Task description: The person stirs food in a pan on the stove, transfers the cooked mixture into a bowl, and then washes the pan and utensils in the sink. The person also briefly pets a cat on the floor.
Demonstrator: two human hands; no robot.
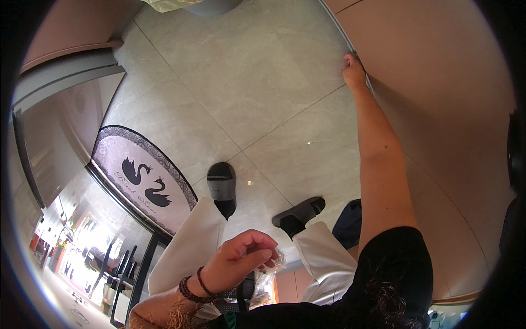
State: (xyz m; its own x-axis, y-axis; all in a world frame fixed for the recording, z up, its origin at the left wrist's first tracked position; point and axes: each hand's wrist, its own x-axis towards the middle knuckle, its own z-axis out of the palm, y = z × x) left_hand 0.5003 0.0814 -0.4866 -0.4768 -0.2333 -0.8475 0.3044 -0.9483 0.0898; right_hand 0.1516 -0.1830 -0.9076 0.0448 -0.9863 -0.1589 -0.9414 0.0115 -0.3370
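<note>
My left hand (244,257) is held in front of my body, its fingers loosely curled and the thumb near the fingertips. Two dark beaded bracelets (192,290) circle that wrist. Clear plastic wrapping (267,283) shows just beyond the fingers; whether they touch it, I cannot tell. At the far end of my outstretched right arm, my right hand (354,70) has bent fingers against the thin metal edge strip (343,31) of a large pinkish-beige panel (435,103). The palm side is hidden, so a grip on the edge is not certain.
Grey floor tiles (263,82) lie under my dark slippers (222,185). A half-oval mat (139,164) with two black swans and writing lies at the left, by a glass door (70,115). A dark blue item (349,224) sits beside my right leg. A grey container (215,6) stands ahead.
</note>
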